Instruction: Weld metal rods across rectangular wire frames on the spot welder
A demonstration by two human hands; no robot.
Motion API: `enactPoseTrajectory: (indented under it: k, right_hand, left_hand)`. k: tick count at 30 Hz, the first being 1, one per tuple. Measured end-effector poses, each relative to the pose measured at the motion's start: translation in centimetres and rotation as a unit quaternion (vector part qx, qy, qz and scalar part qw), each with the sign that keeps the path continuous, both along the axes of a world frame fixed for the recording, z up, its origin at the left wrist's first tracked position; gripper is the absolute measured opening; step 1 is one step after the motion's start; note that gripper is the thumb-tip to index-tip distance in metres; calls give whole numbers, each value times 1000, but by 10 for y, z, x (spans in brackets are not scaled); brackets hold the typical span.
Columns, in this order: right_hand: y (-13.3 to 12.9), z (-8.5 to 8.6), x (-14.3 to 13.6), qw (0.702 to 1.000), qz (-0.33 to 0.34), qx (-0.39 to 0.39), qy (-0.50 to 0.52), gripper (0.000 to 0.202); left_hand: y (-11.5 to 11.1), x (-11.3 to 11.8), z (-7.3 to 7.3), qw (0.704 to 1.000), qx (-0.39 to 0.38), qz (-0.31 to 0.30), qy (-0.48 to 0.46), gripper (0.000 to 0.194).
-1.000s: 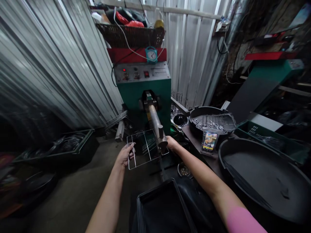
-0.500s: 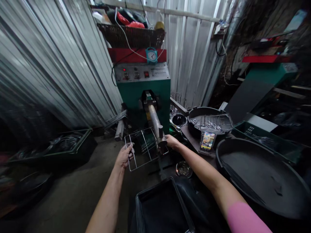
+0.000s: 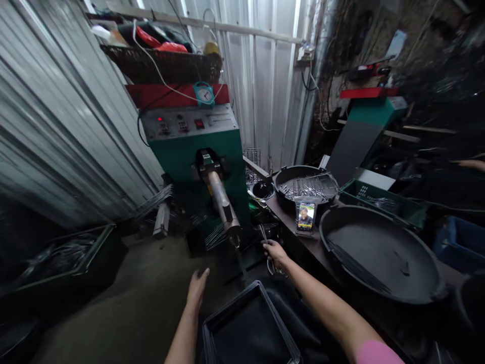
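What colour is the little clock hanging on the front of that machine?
The clock has a turquoise case and a pale face, seen best in the head view.

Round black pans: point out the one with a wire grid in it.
The farther pan, behind the phone: the wire grid lies over shiny rods. The nearer pan holds dark rods.

The right hand (image 3: 276, 254), at four o'clock from the welder's arm (image 3: 223, 199), grips thin metal rods (image 3: 264, 234); the left hand (image 3: 197, 287), open, at seven.
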State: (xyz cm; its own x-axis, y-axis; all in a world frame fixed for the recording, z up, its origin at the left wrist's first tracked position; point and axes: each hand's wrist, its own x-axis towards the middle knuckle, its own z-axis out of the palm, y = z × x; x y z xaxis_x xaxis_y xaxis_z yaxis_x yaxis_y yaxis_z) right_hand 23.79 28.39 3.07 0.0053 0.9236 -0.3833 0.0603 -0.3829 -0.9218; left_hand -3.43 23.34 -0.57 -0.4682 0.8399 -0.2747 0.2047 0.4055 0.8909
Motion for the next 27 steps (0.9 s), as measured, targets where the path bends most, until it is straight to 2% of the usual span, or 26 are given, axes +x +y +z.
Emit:
enactPoseTrajectory:
  k: [2, 5, 7, 10, 13, 16, 19, 23, 27]
  right_hand:
    - [-12, -19, 9, 1000, -7, -26, -2, 22]
    - [-37, -39, 20, 998, 1, -58, -7, 21]
    - [-53, -45, 25, 998, 4, -65, -10, 20]
    - [-69, -44, 26, 999, 3, -49, -20, 22]
    - [-73, -36, 21, 998, 27, -28, -47, 20]
    - [-74, -30, 9, 992, 80, -22, -90, 16]
    - [-76, -29, -4, 980, 132, -14, -146, 19]
    - [-80, -29, -12, 962, 161, 21, -220, 22]
    - [-85, -25, -12, 944, 188, 52, -266, 24]
  left_hand:
    - [-13, -5, -2, 1000, -17, -7, -9, 51]
    - [-44, -9, -6, 991, -43, -94, -84, 56]
    - [-68, -8, -9, 983, -45, -139, -113, 62]
    - [-100, -4, -6, 982, -33, -173, -73, 55]
    - [-122, 5, 5, 986, -33, -155, -56, 51]
    - [-131, 19, 10, 991, -41, -104, -80, 55]
    - [-134, 31, 2, 994, -6, -54, -97, 64]
    - [-137, 35, -12, 993, 16, -38, -112, 68]
    - [-143, 35, -9, 993, 32, -31, -105, 64]
